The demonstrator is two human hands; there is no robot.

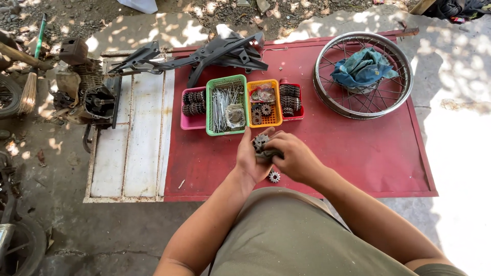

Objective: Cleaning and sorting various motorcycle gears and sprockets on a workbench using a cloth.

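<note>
Both my hands meet over the red metal sheet (358, 148). My left hand (250, 158) holds a small toothed sprocket (261, 141) upright. My right hand (296, 158) closes around a grey rag (269, 154) pressed against that sprocket. A second small sprocket (274, 177) lies flat on the red sheet just below my hands. Beyond them stand a pink basket (193, 121) of dark gears, a green basket (226, 105) of spokes, an orange basket (264, 105) with sprockets and a red basket (290, 99) with gears.
A spoked wheel rim (363, 74) with a blue cloth (363, 69) inside lies at the right. Black frame parts (215, 53) lie at the back. A white panel (138, 133) adjoins the red sheet on the left, with an engine (87, 94) and a broom (30, 82) beyond.
</note>
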